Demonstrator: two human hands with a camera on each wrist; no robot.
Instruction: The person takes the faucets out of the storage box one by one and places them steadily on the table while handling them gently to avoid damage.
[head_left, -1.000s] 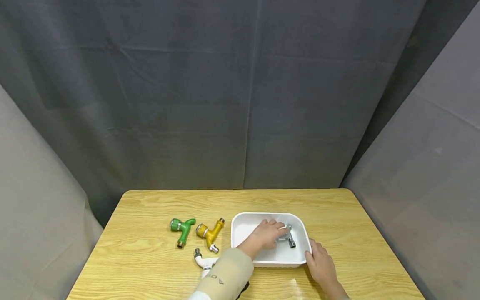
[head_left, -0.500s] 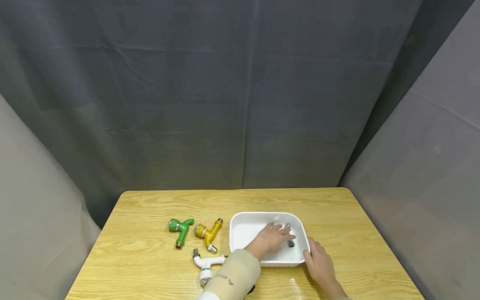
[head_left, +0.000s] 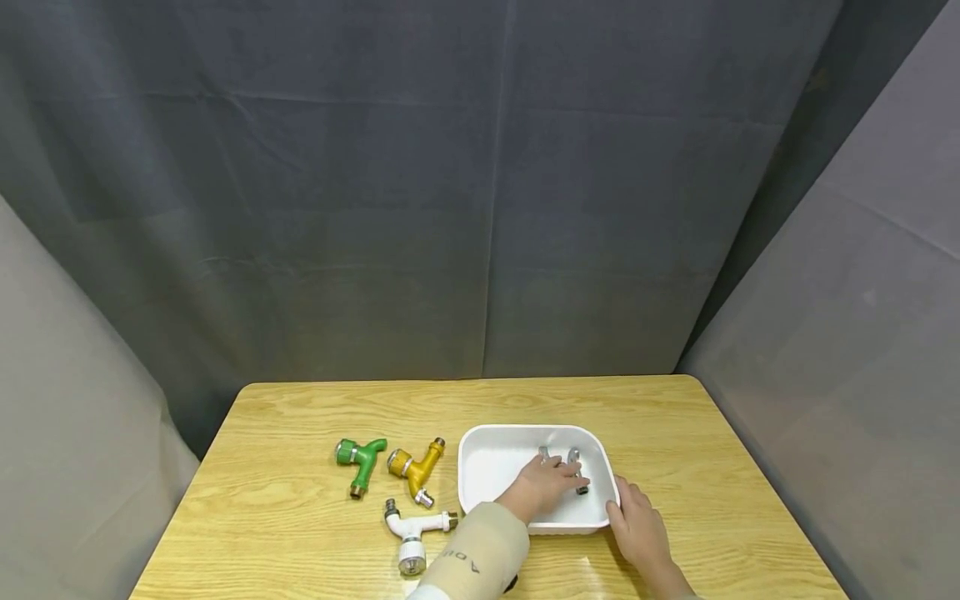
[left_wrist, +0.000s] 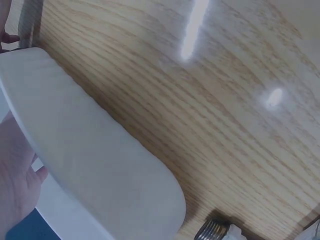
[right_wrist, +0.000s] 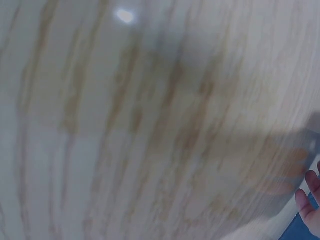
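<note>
My left hand (head_left: 543, 487) is inside the white tray (head_left: 480, 471), its fingers spread over chrome taps. One chrome tap (head_left: 573, 455) shows past the fingers, with its dark end below them. Another chrome piece (head_left: 543, 452) sticks out beyond the fingertips; the rest is hidden under the hand. In the left wrist view, the left hand (left_wrist: 17, 175) reaches behind the tray's wall (left_wrist: 100, 145), thumb extended. My right hand (head_left: 637, 521) rests against the tray's right front corner. Only its fingertips show at the edge of the right wrist view.
Left of the tray lie a green tap (head_left: 363, 462), a yellow tap (head_left: 422, 475) and a white tap (head_left: 412, 529) on the wooden table (head_left: 285, 483). The white tap's threaded end is close to my left sleeve. A grey curtain (head_left: 375, 208) hangs behind the table.
My left hand has shifted slightly right inside the tray, over the chrome taps. The left sleeve has moved off the white tap, now fully visible. The right hand stays at the tray corner.
</note>
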